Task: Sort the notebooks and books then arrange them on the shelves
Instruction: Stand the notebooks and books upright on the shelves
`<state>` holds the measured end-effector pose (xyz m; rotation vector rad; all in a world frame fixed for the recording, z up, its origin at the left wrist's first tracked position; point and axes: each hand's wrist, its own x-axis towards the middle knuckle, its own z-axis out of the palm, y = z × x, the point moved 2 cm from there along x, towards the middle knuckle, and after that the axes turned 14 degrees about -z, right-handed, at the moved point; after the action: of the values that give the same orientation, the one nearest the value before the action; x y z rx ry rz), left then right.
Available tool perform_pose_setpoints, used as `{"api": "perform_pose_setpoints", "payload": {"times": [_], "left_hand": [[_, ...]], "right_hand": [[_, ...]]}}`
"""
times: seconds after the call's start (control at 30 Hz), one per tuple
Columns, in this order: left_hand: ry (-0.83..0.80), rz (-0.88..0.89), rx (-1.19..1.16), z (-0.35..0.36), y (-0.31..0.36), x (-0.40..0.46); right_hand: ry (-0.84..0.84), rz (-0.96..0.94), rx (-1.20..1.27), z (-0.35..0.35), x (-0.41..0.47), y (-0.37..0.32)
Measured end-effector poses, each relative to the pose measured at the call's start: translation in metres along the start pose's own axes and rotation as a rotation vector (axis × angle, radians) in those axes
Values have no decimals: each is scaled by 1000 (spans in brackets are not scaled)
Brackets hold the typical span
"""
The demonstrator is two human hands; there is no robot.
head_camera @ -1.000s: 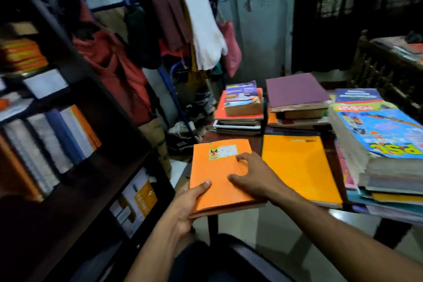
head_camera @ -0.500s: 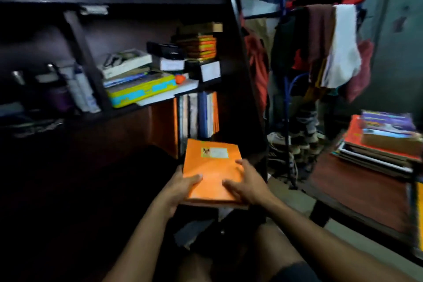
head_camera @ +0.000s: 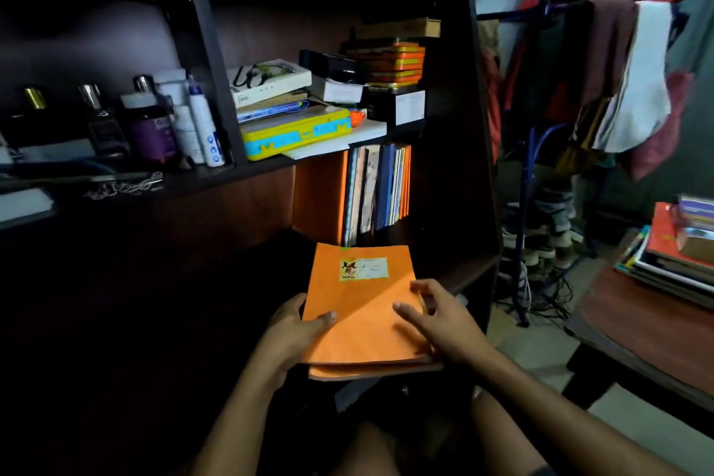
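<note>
**Orange notebooks held in front of the dark shelf**

We are holding a small stack of thin orange paper-covered notebooks point(head_camera: 363, 313) in front of the dark wooden bookshelf point(head_camera: 469, 151), just below and in front of its lower right compartment. The top notebook is showing a small picture label near its far edge. Our left hand point(head_camera: 288, 340) is gripping the stack's left edge, thumb lying on the cover and fingers curled underneath. Our right hand point(head_camera: 444, 321) is resting at the stack's right edge with fingers spread and loosely bent; we cannot tell whether it is gripping. In the lower compartment a row of upright books and notebooks point(head_camera: 376, 189) is standing against the right side. On the shelf above, a yellow and blue plastic case point(head_camera: 295, 131) is lying flat beneath a white book. A stack of books point(head_camera: 672, 247) is sitting at the far corner of the brown wooden table point(head_camera: 633, 325) to the right.
</note>
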<state>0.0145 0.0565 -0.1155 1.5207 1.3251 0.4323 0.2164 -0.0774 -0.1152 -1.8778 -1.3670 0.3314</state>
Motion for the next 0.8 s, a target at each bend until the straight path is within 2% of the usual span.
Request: {"api": "perform_pose_setpoints", "payload": {"times": [0.07,0.13,0.27,0.43,0.53,0.6,0.7,0.8], "left_hand": [[-73,4,-135,8,-5,-5],[-103,10,-170,20,-7,-8],[74,77,-141,7,-1,-5],[413,156,-422,-53,-9,0],[433,169,-545,-55,-7,2],[466,149,-580,-51,-1,4],[552,136,-549,-42,10,12],[587,165,-502,-25,16,22]], "right_hand": [[-34,-37,-198,-8,9,2],[-78,-104,-425,-11,18,0],[-149,-203,-331,-3,24,-2],[-225,-262,-502,7,20,-1],[-253,-354,-569,15,34,-17],[-314,-431,-523,26,50,-28],[-396,-407,-536,44,62,-30],[-376,-413,-591,51,64,-22]]}}
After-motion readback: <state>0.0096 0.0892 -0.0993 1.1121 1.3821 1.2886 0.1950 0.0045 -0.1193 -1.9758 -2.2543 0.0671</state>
